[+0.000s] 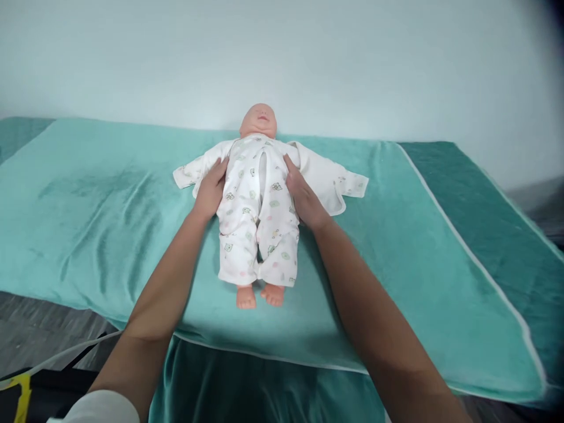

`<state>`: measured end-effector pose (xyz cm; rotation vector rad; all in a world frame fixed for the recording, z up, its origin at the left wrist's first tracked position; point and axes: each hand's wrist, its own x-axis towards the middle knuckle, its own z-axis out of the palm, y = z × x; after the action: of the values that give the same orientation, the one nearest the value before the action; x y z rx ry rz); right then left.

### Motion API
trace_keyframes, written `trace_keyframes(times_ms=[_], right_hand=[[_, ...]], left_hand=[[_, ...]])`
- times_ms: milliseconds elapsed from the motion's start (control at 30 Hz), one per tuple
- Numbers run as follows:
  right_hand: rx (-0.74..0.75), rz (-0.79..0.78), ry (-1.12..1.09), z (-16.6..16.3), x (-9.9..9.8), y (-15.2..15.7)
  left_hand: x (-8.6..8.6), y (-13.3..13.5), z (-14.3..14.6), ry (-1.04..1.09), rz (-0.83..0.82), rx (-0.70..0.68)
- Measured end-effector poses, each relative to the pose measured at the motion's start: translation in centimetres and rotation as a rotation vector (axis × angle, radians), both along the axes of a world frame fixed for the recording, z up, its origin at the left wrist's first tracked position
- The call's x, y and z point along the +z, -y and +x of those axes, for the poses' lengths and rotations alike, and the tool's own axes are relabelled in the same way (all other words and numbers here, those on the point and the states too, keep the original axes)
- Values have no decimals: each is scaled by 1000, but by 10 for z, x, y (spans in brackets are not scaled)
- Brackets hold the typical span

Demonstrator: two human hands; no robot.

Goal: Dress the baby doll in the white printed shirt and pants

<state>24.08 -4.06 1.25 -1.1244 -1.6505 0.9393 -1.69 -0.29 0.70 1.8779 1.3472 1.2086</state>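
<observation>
A baby doll lies on its back on a teal blanket, head towards the wall, bare feet towards me. It wears a white patterned romper, and a white jacket is spread out under it with sleeves to both sides. My left hand rests flat against the doll's left-hand side at the torso, fingers stretched out along the cloth. My right hand lies against the other side of the torso, fingers extended over the romper's edge. Neither hand grips anything that I can see.
The teal blanket with white piping covers a darker green bed cover on the right. A pale wall stands right behind the bed. Dark wooden floor shows at the lower left, with a yellow-and-black object in the corner.
</observation>
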Motion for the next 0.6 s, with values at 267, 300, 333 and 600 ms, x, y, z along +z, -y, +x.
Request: trace_keyframes(times_ms=[267,300,333,600], right_hand=[[-101,172,29,1,-26,132],[-113,240,63,-1,-26,146],[-114,301,101,-5,-25,158],[11,382,536,-50,2,206]], left_hand=[[-15,142,-14,-38,-88,45],[-15,159,-14,-39,-94,27],[-15,174,-14,-43,-84,10],[-19,227,-1,-127,23,11]])
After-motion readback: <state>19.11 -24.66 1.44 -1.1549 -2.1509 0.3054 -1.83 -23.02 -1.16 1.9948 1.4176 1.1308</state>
